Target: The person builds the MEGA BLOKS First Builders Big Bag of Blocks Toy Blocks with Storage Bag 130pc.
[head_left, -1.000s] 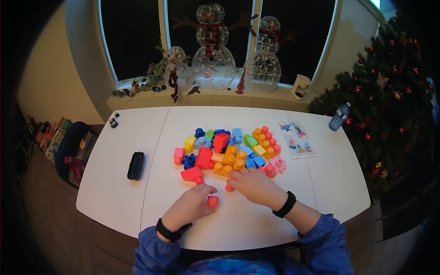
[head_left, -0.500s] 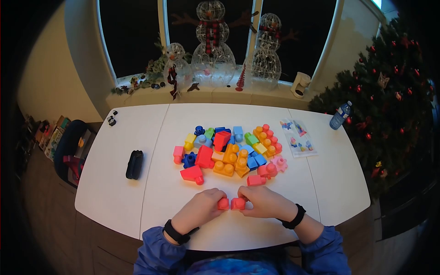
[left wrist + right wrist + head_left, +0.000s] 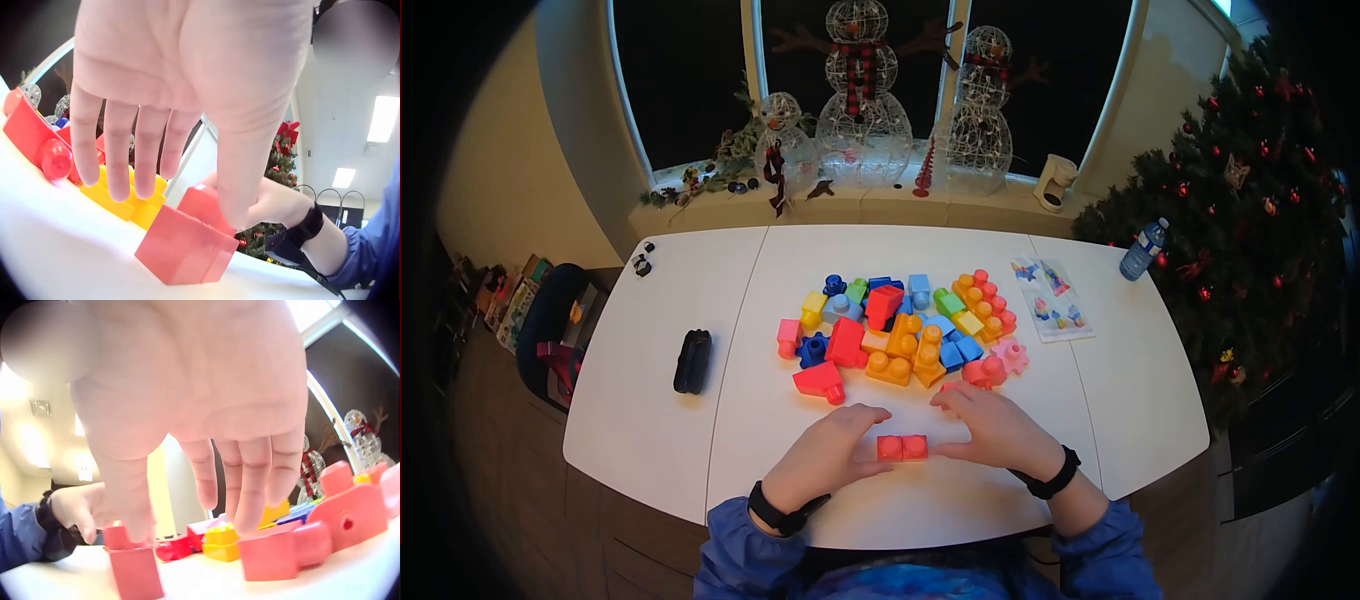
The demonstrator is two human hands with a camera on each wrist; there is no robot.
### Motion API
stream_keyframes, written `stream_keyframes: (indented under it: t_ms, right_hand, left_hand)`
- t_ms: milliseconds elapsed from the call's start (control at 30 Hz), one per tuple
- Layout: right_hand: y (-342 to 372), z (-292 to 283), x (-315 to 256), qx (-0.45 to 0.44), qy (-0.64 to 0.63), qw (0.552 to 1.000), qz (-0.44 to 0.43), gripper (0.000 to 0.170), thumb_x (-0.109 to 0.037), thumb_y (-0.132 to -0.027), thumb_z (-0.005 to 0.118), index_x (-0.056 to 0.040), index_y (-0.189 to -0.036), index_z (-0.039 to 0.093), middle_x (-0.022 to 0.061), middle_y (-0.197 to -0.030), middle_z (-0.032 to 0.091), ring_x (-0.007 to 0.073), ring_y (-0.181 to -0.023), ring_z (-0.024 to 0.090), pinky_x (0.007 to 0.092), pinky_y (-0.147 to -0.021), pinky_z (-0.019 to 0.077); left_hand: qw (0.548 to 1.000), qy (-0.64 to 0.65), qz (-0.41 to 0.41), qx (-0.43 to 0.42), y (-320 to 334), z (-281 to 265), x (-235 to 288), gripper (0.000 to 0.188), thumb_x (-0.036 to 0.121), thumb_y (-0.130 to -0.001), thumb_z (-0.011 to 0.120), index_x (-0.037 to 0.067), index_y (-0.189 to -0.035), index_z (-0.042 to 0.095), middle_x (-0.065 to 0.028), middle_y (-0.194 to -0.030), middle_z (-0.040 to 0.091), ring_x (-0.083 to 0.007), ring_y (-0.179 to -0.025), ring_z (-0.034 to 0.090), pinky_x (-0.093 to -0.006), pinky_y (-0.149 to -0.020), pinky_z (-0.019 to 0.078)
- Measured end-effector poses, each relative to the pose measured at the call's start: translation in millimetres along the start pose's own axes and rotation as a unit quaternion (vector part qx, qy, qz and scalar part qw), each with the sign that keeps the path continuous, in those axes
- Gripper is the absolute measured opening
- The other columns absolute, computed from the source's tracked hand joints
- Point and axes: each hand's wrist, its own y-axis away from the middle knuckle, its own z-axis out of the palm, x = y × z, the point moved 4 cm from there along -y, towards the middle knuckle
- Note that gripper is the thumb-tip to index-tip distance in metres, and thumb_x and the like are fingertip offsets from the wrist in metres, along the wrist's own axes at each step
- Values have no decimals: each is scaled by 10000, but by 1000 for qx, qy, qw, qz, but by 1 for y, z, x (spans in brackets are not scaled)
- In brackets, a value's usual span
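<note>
Two coral-red toy building blocks, a left one and a right one, stand upright side by side near the table's front. My left hand is beside the left block, its fingers extended and spread from the thumb. In the left wrist view, that thumb overlaps the red block. My right hand is to the right of the pair, thumb towards it. Its fingertips are right at another coral-red block lying on its side, mostly hidden under the hand in the head view.
A heap of colourful blocks, including an orange one and a red one, lies beyond my hands. A dark case is on the left. An instruction sheet and a water bottle are at the far right of the white table.
My right hand brought a red block from the heap's edge to beside the other red one. Both hands have since let go and moved apart, the right one towards a third red block.
</note>
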Motion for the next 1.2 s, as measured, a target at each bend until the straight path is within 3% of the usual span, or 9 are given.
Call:
stream_keyframes:
  t_ms: [100,200,300,500,600,700,1100,1200]
  right_hand:
    - [-1,-6,22,63,107,992,-11,450,-172,-823,783,-52,-1224,620,129,-1177,630,341,-1073,639,447,-889,533]
    - [-5,9,42,66,171,983,-27,392,-124,-812,755,-43,-1178,640,114,-1127,633,325,-1051,629,437,-889,510]
    - [-6,11,40,96,198,974,-54,368,-111,-778,746,-41,-1125,644,101,-1073,630,314,-1032,623,437,-896,484]
    - [0,-4,19,22,130,991,-15,355,-124,-747,756,-44,-1066,624,121,-1052,619,323,-994,636,440,-878,497]
    - [7,-7,5,-14,-7,1000,6,368,-121,-765,759,-34,-1098,628,139,-1058,613,337,-977,647,435,-840,534]
    - [13,-1,-4,-18,-10,1000,-14,383,-135,-800,778,-52,-1151,649,114,-1051,636,328,-931,678,402,-773,572]
    - [8,24,-12,-47,-28,997,-49,374,-111,-833,742,-6,-1178,645,148,-1059,632,340,-987,660,425,-859,559]
    - [7,29,-6,-51,1,998,-46,389,-196,-865,787,-49,-1203,664,122,-1080,651,319,-975,676,388,-843,571]
  left_hand:
    - [1000,-7,2,-12,0,-6,-3,565,250,-804,871,23,-1265,638,-161,-1196,678,-351,-1115,647,-429,-968,528]
    - [999,3,-17,-50,-7,2,4,507,258,-796,883,40,-1200,667,-140,-1153,681,-354,-1105,644,-419,-967,527]
    - [997,-53,24,-52,-10,17,5,480,269,-800,877,52,-1179,678,-125,-1131,681,-339,-1094,632,-407,-949,526]
    - [995,-80,28,-50,-11,27,3,385,212,-792,851,58,-1105,690,-107,-1046,681,-320,-1023,625,-403,-898,527]
    - [995,-79,49,-39,-10,26,3,339,198,-817,806,45,-1084,664,-106,-994,656,-312,-980,606,-394,-861,533]
    - [995,-71,52,-41,-10,27,2,331,195,-821,801,45,-1079,659,-114,-993,654,-320,-977,608,-402,-860,533]
    - [998,-26,47,-42,-9,29,-3,331,149,-820,790,38,-1096,645,-137,-1012,648,-338,-990,612,-425,-874,528]
    - [997,-29,20,-70,-10,28,-2,370,180,-833,806,37,-1135,648,-139,-1049,663,-341,-1034,620,-415,-908,527]
